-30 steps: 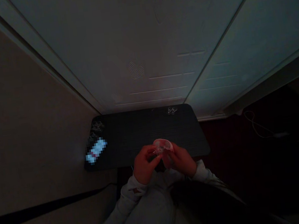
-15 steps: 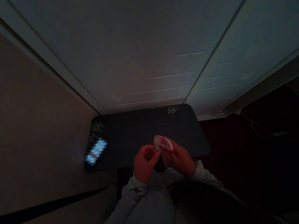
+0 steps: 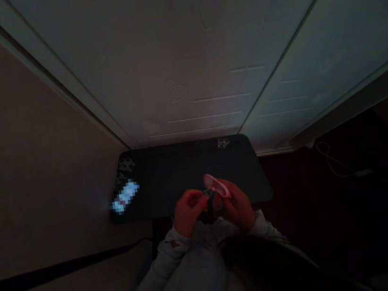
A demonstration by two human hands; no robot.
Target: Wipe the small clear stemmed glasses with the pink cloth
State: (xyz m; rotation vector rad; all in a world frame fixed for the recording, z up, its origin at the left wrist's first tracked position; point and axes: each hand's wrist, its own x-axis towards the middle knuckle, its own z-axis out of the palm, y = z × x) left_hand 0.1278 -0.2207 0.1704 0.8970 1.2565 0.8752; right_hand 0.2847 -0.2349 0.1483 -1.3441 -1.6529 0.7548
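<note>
Over the near edge of the dark table, both of my hands are close together. My right hand is closed on a pink curved piece with a pale rim; its kind is hard to make out in the dim light. My left hand pinches a small clear piece between thumb and fingertips, right beside the pink piece. Whether the two pieces touch, I cannot tell. The palms and several fingers are hidden from above.
Small clear looped pieces lie at the table's back right, with more thin clear pieces at its left end. A blurred-out bright phone-like object rests at the left. White panels stand behind; a cable runs along the right.
The pink piece has turned in my right hand and shows more edge-on. A gap has opened below it between the hands. My left hand has barely moved.
</note>
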